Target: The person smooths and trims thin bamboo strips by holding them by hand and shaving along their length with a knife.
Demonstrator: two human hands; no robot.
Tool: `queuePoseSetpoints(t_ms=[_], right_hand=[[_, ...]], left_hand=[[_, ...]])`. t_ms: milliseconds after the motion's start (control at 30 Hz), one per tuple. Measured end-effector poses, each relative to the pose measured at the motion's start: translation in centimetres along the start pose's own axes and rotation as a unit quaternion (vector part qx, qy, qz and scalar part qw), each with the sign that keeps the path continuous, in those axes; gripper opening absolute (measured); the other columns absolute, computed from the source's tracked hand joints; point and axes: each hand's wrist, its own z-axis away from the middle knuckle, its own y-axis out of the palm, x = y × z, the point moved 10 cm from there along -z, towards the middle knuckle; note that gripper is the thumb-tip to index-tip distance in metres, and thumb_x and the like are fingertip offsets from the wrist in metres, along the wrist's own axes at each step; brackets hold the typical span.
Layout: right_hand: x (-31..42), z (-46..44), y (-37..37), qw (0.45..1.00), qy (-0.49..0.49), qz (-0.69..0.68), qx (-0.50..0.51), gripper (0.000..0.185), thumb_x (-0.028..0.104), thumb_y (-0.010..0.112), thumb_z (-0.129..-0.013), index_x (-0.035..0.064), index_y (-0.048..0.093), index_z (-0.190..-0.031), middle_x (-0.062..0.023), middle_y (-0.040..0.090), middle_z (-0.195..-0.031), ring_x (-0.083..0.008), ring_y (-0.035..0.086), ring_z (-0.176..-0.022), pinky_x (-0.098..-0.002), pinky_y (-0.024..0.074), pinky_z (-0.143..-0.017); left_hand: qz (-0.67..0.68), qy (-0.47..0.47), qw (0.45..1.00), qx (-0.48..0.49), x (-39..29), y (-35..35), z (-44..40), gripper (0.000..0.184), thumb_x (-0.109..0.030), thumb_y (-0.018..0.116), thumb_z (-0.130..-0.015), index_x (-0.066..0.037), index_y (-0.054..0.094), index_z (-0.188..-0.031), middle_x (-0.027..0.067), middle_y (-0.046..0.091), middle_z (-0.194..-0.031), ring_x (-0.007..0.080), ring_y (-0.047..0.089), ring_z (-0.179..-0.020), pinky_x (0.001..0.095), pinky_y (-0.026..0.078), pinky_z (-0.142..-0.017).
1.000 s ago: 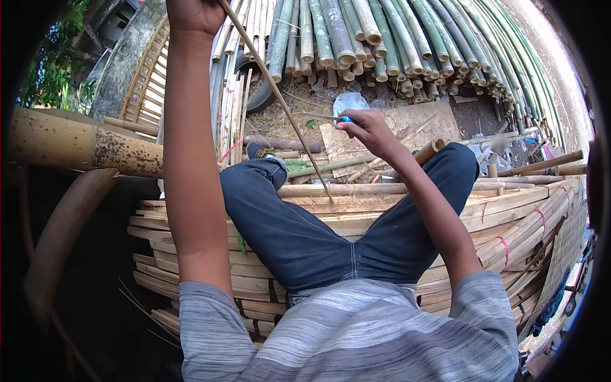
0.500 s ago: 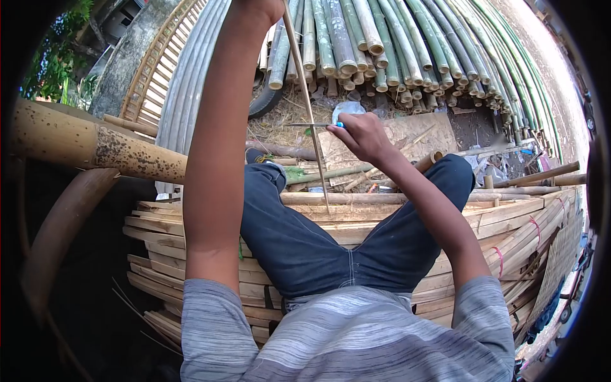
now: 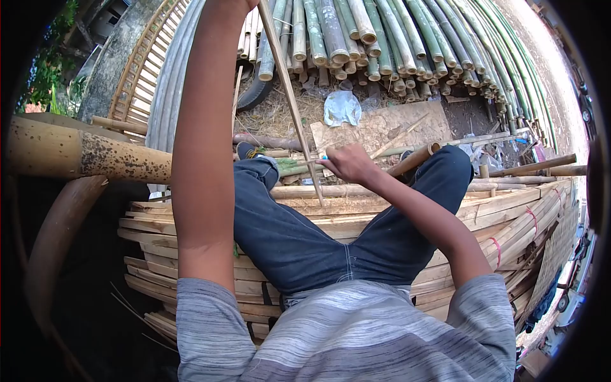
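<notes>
A long thin bamboo strip (image 3: 286, 79) slants down from the top edge, its lower end by the split bamboo slats (image 3: 344, 227) in front of my lap. My left hand (image 3: 245, 5) is raised at the top edge, mostly cut off by the frame, and closed round the strip's upper part. My right hand (image 3: 349, 163) is closed on the blue handle of a knife (image 3: 323, 158). The blade lies across the lower part of the strip and seems to touch it.
Green bamboo poles (image 3: 407, 44) are stacked ahead. A thick spotted bamboo pole (image 3: 95, 153) juts in from the left. Between my feet and the stack lie a brown board (image 3: 407, 124) and a plastic bag (image 3: 342, 108). A tyre (image 3: 256, 95) rests beside them.
My right hand has moved down along the strip with the knife, towards the strip's lower end. My left arm has swung right and then slightly back left, still raised.
</notes>
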Motion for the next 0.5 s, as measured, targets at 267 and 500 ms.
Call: queuePoseSetpoints(t_ms=[267,500], right_hand=[[-0.5,-0.1,-3.2,1.000,0.017,0.000,-0.012,0.049,0.048,0.046,-0.095,0.0065,0.052,-0.069,-0.0140,0.054,-0.054,-0.0347,0.056,-0.050,-0.0442,0.0410,-0.046],[-3.1,8.5,11.9,0.971,0.042,0.079,0.220,0.032,0.026,0.053,-0.083,0.0063,0.068,-0.063,-0.0153,0.066,-0.067,-0.0333,0.066,-0.064,-0.0448,0.0497,-0.055]], left_hand=[[-0.022,0.010,1.000,0.016,0.7,1.6,-0.4,0.048,-0.059,0.041,-0.095,-0.019,0.033,-0.071,-0.0102,0.022,-0.052,0.0025,0.019,-0.040,0.0196,0.014,-0.033],[-0.013,0.019,0.999,0.025,0.6,5.1,1.3,0.050,-0.061,0.043,-0.093,-0.019,0.034,-0.070,-0.0099,0.023,-0.052,0.0022,0.019,-0.040,0.0194,0.015,-0.033]])
